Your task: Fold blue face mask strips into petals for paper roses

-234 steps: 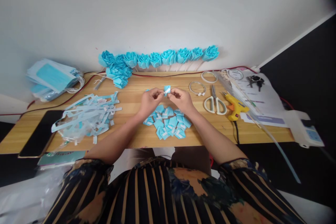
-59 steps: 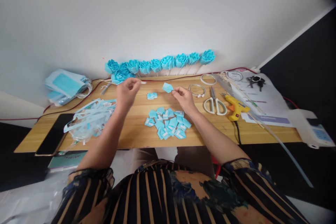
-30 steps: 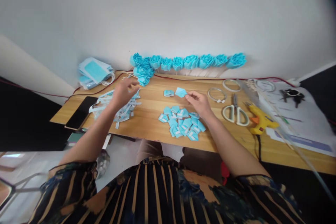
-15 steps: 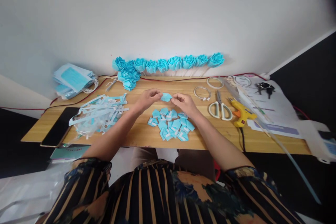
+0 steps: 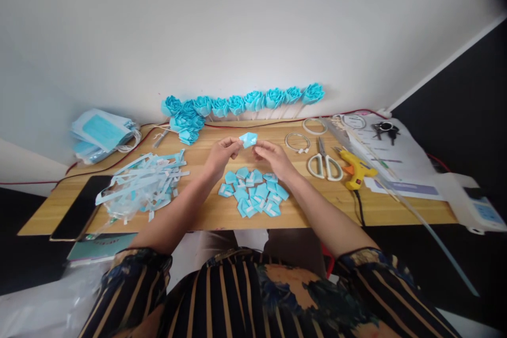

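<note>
- One folded blue piece (image 5: 248, 140) is raised over the bench (image 5: 301, 214), its left edge clamped between the left hand's (image 5: 222, 156) thumb and fingers.
- Right hand (image 5: 274, 158): fingertips at the piece's right edge; whether they grip it, I cannot tell.
- Loose pile of folded pieces (image 5: 261, 190) lies just nearer the person.
- Blue flowers (image 5: 253, 100) line the wall.
- Left: strips (image 5: 138, 182) beside a phone (image 5: 81, 208).
- Right: scissors (image 5: 325, 162), then a yellow glue gun (image 5: 358, 169).

Shirt (image 5: 233, 296) partly out of view
</note>
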Tool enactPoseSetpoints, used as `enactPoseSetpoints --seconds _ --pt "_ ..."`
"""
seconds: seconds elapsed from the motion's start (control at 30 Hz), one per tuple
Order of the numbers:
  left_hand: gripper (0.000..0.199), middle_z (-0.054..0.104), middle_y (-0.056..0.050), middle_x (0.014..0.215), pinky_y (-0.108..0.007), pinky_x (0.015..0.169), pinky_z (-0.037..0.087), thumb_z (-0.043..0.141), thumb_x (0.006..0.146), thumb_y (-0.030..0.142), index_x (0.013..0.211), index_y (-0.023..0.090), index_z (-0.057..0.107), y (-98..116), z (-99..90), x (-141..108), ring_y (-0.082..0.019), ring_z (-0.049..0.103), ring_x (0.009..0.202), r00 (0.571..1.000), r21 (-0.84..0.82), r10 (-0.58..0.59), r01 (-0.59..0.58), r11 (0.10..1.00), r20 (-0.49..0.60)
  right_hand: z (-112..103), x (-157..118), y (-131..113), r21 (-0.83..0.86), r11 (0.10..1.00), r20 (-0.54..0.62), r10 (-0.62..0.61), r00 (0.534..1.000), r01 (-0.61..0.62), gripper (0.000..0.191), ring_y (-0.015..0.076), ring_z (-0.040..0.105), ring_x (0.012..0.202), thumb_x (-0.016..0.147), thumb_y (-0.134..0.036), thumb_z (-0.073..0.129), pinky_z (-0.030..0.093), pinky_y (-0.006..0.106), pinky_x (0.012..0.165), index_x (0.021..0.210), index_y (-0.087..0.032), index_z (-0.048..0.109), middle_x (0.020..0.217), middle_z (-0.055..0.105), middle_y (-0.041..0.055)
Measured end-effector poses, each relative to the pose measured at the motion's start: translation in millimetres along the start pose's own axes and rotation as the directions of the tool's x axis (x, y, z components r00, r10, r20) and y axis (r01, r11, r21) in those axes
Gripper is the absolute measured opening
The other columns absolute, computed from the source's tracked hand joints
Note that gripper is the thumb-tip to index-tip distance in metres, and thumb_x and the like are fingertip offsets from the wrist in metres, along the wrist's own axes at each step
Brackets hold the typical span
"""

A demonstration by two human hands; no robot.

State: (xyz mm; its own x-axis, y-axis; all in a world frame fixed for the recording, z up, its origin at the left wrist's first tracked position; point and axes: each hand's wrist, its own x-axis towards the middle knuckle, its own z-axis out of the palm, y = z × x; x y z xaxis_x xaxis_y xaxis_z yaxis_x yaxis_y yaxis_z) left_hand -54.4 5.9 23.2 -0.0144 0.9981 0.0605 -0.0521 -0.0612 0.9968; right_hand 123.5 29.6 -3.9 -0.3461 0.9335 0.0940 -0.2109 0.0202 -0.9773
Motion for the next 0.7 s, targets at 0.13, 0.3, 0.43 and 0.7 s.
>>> enactPoseSetpoints --seconds 0.13,0.3,0.43,0.7 --pt "0.027 0.047 0.004 0.054 -0.023 0.055 0.033 0.068 0.072 0.041 0.068 0.016 0.060 0 6.7 2 -0.008 0.039 0.052 0.999 0.040 0.011 -0.012 0.999 0.035 1 0 -3 -0.060 0.997 -0.058 -0.061 0.996 0.057 0.023 0.0115 0.055 0.066 0.073 -0.042 0.073 0.046 0.026 0.066 0.078 -0.020 0.070 0.072 0.064 -0.0011" --pt "0.033 0.060 -0.002 0.066 -0.025 0.059 0.036 0.054 0.082 0.044 0.080 0.014 0.069 5 -29.0 36 -0.012 0.049 0.060 0.985 0.450 0.172 -0.145 0.881 -0.021 -6 3 -6 -0.001 0.997 -0.121 -0.071 0.990 0.072 0.019 0.0112 0.054 0.066 0.074 -0.039 0.072 0.048 0.026 0.064 0.075 -0.021 0.067 0.075 0.064 -0.0009" --pt "0.031 0.067 -0.005 0.073 -0.027 0.060 0.033 0.055 0.081 0.040 0.080 0.014 0.073 2 -58.9 65 -0.018 0.056 0.069 0.989 0.821 0.140 -0.126 0.557 0.056 -8 4 -8 0.046 0.994 -0.135 -0.087 0.987 0.094 0.018 0.0132 0.057 0.075 0.073 -0.036 0.071 0.050 0.025 0.064 0.083 -0.022 0.069 0.080 0.065 -0.0002" --pt "0.018 0.067 -0.005 0.064 -0.026 0.059 0.034 0.063 0.072 0.034 0.072 0.018 0.072 -22 -60.4 75 -0.020 0.059 0.069 0.993 0.894 -0.034 -0.090 0.438 0.117 -4 3 -6 0.021 0.993 -0.130 -0.109 0.986 0.112 0.016 0.0131 0.055 0.074 0.070 -0.033 0.073 0.050 0.027 0.068 0.075 -0.022 0.062 0.077 0.062 -0.0015"
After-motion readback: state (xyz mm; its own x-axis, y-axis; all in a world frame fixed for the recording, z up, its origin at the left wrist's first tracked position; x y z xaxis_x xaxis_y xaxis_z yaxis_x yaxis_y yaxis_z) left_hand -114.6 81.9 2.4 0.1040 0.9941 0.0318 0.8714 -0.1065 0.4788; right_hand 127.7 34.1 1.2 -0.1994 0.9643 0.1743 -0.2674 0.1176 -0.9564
